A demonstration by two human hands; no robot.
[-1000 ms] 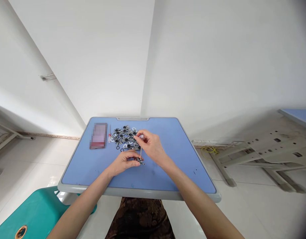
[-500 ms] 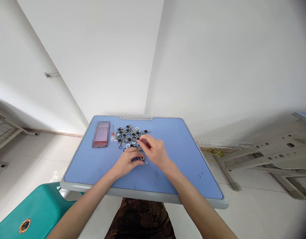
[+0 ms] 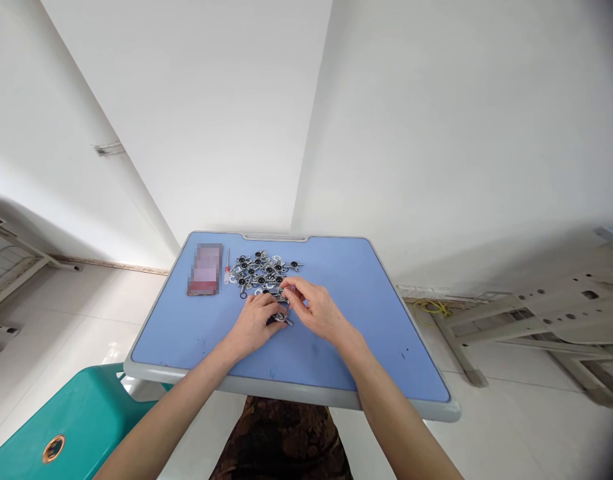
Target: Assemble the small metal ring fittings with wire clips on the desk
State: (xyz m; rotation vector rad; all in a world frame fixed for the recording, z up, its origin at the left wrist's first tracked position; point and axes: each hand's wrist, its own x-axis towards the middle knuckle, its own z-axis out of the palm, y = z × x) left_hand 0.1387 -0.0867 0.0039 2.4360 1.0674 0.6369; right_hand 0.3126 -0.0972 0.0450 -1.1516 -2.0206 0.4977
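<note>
Gripping hands, nearly closed: left (image 3: 256, 325) on metal part (image 3: 280, 318), right (image 3: 317, 310) on screwdriver (image 3: 288, 307).

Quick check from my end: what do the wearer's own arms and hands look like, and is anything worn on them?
The left hand and right hand are ungloved. Both forearms are bare, with no sleeves in view. I see no watch or bracelet at either wrist. Below, a dark brown patterned garment covers the lap.

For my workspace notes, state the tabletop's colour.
The tabletop is a medium blue, edged by a light grey rim; the head view shows it best.
</note>
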